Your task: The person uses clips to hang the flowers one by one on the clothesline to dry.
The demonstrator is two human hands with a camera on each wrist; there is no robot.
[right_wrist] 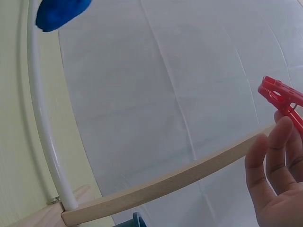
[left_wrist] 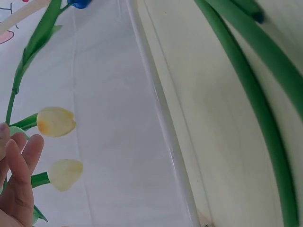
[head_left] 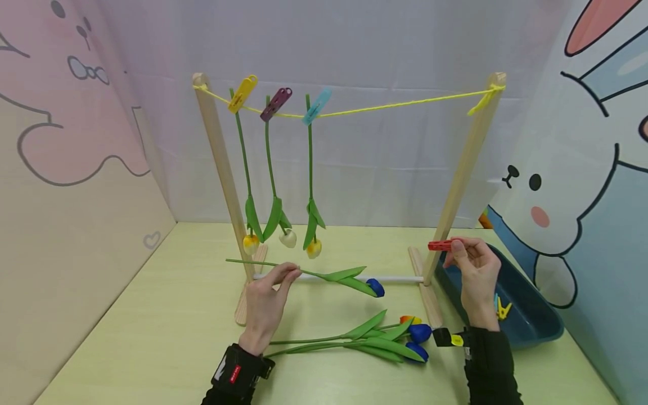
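My left hand (head_left: pixel 268 301) pinches the green stem of a blue artificial tulip (head_left: pixel 349 277), which lies nearly level above the table, bloom toward the right. In my right hand (head_left: pixel 475 275) a red clothespin (head_left: pixel 439 246) is pinched between thumb and fingers, near the right post. The right wrist view shows that red clothespin (right_wrist: pixel 281 97) up close. Three tulips hang bloom-down from a yellow string (head_left: pixel 385 107), held by a yellow clothespin (head_left: pixel 243 94), a purple clothespin (head_left: pixel 275 104) and a light blue clothespin (head_left: pixel 316 107).
Several tulips (head_left: pixel 354 342), blue and orange-yellow, lie on the table below my hands. A dark blue basin (head_left: pixel 536 323) with clothespins (head_left: pixel 503 309) inside stands at the right. Wooden posts (head_left: pixel 468 169) and a white crossbar (head_left: pixel 395 279) form the frame.
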